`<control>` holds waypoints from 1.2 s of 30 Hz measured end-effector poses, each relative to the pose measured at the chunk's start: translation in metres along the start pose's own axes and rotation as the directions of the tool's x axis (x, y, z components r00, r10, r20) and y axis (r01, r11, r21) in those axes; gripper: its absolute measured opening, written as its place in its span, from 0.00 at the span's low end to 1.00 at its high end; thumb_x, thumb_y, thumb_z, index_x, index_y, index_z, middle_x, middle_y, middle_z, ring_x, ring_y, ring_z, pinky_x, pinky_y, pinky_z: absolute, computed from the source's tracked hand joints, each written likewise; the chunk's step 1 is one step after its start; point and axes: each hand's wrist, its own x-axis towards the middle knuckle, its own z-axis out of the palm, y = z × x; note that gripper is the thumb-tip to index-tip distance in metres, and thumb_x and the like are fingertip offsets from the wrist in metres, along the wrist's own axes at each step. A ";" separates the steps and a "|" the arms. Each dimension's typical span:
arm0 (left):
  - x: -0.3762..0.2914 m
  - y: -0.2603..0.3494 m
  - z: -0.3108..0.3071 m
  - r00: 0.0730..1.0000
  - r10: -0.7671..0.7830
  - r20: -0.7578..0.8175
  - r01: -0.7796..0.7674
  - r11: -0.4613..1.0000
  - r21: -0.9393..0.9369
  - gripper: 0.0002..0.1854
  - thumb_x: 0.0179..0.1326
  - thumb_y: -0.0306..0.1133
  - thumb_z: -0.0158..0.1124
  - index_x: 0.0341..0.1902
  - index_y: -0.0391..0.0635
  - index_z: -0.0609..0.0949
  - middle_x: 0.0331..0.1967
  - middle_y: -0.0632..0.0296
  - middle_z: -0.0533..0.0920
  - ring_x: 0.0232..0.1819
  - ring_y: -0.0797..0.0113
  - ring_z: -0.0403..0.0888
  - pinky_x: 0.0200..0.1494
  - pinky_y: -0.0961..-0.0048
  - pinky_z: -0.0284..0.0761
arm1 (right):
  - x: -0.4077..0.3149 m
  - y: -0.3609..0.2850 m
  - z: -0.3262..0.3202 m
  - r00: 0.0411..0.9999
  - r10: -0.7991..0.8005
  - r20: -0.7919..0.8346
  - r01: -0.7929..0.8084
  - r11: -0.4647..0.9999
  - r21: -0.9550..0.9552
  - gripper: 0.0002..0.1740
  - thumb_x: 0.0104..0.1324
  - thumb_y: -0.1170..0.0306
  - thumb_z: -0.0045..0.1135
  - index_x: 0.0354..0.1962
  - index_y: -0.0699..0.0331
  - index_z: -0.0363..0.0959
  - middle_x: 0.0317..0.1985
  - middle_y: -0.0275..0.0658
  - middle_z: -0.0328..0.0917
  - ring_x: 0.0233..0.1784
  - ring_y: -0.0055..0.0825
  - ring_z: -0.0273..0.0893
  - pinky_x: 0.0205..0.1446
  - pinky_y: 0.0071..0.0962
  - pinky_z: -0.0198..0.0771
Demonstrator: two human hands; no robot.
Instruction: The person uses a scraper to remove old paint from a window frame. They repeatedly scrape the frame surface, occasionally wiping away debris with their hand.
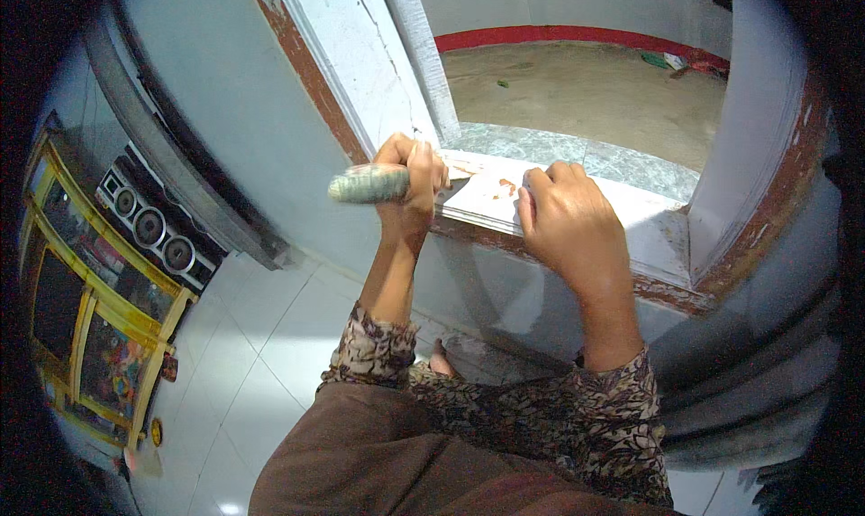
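Note:
My left hand [413,178] is closed around a rounded, oblong thing [368,184], pale green-grey with faint stripes, whose blunt end sticks out to the left. What it is I cannot tell. That hand is at the left end of a white-painted windowsill [642,236], by the foot of the frame. Over the middle of the sill, my right hand [571,212] has its fingers curled down, and its palm side is hidden. Whether it holds anything does not show. Between the hands, a reddish-brown patch [503,188] marks the sill's white surface.
White jambs [351,50] with worn brown edges flank the opening. Beyond it lie a marbled tile ledge [527,143] and a sandy floor [581,84]. At left, a yellow-framed glass cabinet [101,300] and speakers [149,227] stand on white floor tiles [250,394].

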 end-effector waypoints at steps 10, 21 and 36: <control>-0.016 0.000 -0.012 0.970 0.237 0.060 -0.239 0.971 0.023 0.14 0.69 0.29 0.50 0.25 0.46 0.64 0.14 0.65 0.67 0.16 0.75 0.62 0.24 0.72 0.70 | -0.001 0.000 0.001 1.000 -0.018 -0.014 0.018 1.000 -0.006 0.13 0.62 0.63 0.58 0.29 0.66 0.76 0.28 0.44 0.74 0.36 0.39 0.75 0.41 0.36 0.73; -0.013 -0.006 -0.021 0.977 0.211 0.003 -0.211 0.977 -0.035 0.12 0.70 0.28 0.49 0.28 0.47 0.63 0.16 0.66 0.67 0.17 0.75 0.64 0.23 0.72 0.68 | -0.001 -0.001 -0.001 1.000 0.022 0.009 -0.022 1.000 0.005 0.09 0.61 0.67 0.58 0.32 0.65 0.75 0.30 0.44 0.73 0.38 0.40 0.74 0.44 0.38 0.73; -0.004 -0.006 -0.010 0.998 0.025 -0.055 -0.027 0.999 -0.034 0.12 0.70 0.29 0.50 0.27 0.47 0.64 0.15 0.65 0.67 0.17 0.74 0.65 0.25 0.72 0.70 | -0.002 0.000 0.001 0.999 -0.008 -0.040 0.008 1.000 -0.006 0.12 0.61 0.64 0.59 0.28 0.65 0.75 0.28 0.44 0.74 0.36 0.38 0.75 0.42 0.36 0.73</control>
